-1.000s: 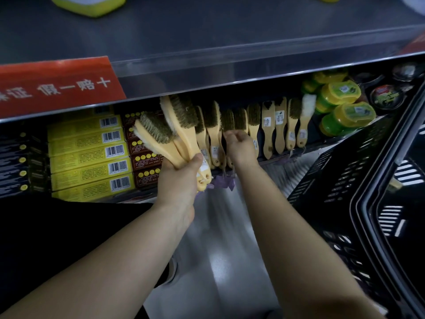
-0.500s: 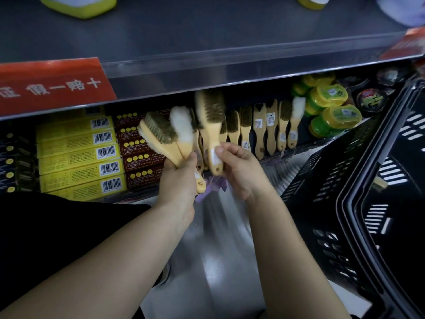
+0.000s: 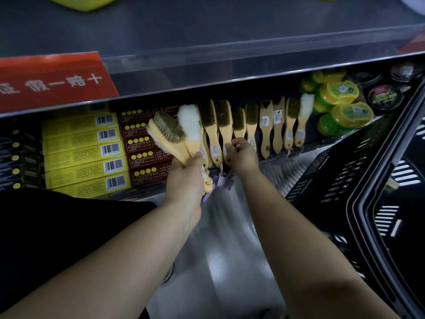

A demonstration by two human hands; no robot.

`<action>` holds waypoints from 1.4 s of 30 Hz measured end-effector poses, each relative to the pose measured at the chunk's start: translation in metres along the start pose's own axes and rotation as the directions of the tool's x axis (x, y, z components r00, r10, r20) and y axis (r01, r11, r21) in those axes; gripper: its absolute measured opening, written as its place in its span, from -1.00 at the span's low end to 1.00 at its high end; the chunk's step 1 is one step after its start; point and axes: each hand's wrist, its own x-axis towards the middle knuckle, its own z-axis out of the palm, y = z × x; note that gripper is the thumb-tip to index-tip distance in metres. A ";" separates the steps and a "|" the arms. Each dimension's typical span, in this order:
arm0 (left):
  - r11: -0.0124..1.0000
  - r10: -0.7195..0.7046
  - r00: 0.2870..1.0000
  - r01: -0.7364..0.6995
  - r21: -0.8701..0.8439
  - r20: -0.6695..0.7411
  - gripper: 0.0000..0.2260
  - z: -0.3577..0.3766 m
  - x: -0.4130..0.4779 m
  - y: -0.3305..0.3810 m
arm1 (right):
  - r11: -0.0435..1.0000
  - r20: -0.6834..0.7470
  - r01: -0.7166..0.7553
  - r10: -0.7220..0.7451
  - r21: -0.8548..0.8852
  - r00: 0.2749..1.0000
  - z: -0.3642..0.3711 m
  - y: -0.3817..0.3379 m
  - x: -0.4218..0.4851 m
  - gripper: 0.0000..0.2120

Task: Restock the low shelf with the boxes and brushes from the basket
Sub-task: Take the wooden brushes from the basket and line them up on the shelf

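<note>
Two at least in the left hand (image 3: 186,178), clenched by the handles: a bristle brush (image 3: 169,130) and a white woolly brush (image 3: 189,125), heads up and fanned apart. Perhaps more handles inside the fist; cannot tell.

And the right hand (image 3: 241,155)?

Up at the row of brushes (image 3: 266,125) on the low shelf (image 3: 276,159). Curls thumb and fingers on the handle of the shelf brush (image 3: 224,122), low down near its end. Grasping, not released.

Standing how?

Upright, bristle head at the top, near the left end of the row, just right of the held bunch. Close against its neighbours; touching or not, hard to tell.

Left of the row?

Boxes stacked flat on the same shelf: brown boxes (image 3: 143,155) just beside the brushes, yellow boxes (image 3: 82,153) with barcodes further left, black boxes (image 3: 13,157) at the far edge.

And to the right?

Green-and-yellow tubs (image 3: 340,104) past the last woolly brush, then dark round tins (image 3: 386,97). Nearer, the black basket (image 3: 345,180), slotted wall toward the shelf; contents not to be made out.

Anything else?

Purple tags (image 3: 222,180) dangling below the hands. Overhead, the upper shelf (image 3: 207,31), with a red sign (image 3: 53,81) on its front edge.
</note>
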 end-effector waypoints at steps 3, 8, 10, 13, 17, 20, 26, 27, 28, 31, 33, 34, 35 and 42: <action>1.000 -0.013 1.000 0.013 0.001 -0.009 -0.87 0.000 0.000 0.000 | 0.999 -0.010 0.030 -0.030 -0.041 0.999 -0.004 -0.003 0.000 -0.76; 0.999 -0.029 0.999 0.030 -0.016 0.012 -0.87 0.001 0.001 -0.001 | 0.992 -0.068 0.071 -0.064 0.101 0.996 -0.019 -0.019 -0.023 -0.75; 1.000 -0.015 0.999 0.014 0.015 0.042 -0.84 0.000 0.001 -0.002 | 0.959 0.100 0.038 -0.069 0.282 0.993 -0.026 -0.027 -0.046 -0.70; 0.997 0.011 0.997 -0.016 0.078 0.076 -0.83 -0.001 0.000 -0.005 | 0.901 0.409 -0.056 -0.139 0.429 0.902 -0.029 -0.035 -0.078 -0.76; 0.997 -0.027 0.994 0.019 0.081 0.104 -0.87 -0.003 -0.001 -0.004 | 0.836 0.409 -0.107 -0.147 0.538 0.901 -0.026 -0.035 -0.089 -0.87; 0.997 -0.043 0.996 0.038 0.061 0.073 -0.84 -0.005 -0.003 0.000 | 0.824 0.296 -0.129 -0.049 0.551 0.954 -0.038 -0.028 -0.078 -0.86; 0.988 -0.038 0.998 0.029 0.150 0.057 -0.85 -0.007 -0.004 0.003 | 0.951 -0.005 -0.099 0.105 0.291 0.994 -0.049 -0.024 -0.022 -0.76; 0.989 -0.044 0.996 0.033 0.144 0.074 -0.86 -0.006 -0.004 0.002 | 0.965 -0.029 -0.090 0.101 0.248 0.995 -0.047 -0.025 -0.013 -0.73; 0.991 -0.052 0.994 0.041 0.124 0.091 -0.87 -0.006 -0.005 0.002 | 0.977 -0.045 -0.075 0.086 0.198 0.995 -0.044 -0.025 -0.006 -0.72; 0.987 -0.041 0.995 0.027 0.160 0.090 -0.89 -0.003 -0.002 0.000 | 0.988 -0.065 -0.074 0.083 0.135 0.994 -0.029 -0.024 0.010 -0.72; 0.988 -0.044 0.996 0.032 0.153 0.076 -0.88 -0.001 -0.001 -0.001 | 0.990 -0.068 -0.089 0.097 0.108 0.993 -0.022 -0.021 0.013 -0.74; 0.991 -0.054 0.996 0.044 0.127 0.075 -0.88 0.001 -0.002 0.000 | 0.993 -0.072 -0.078 0.084 0.087 0.994 -0.020 -0.019 0.014 -0.76; 0.993 -0.055 0.996 0.047 0.107 0.071 -0.87 0.001 -0.002 0.000 | 0.994 -0.078 -0.063 0.070 0.089 0.994 -0.019 -0.016 0.015 -0.77; 0.989 -0.020 1.000 0.018 0.147 0.012 -0.83 0.003 -0.002 0.002 | 0.982 -0.102 -0.037 0.056 0.183 0.993 -0.030 -0.014 0.006 -0.74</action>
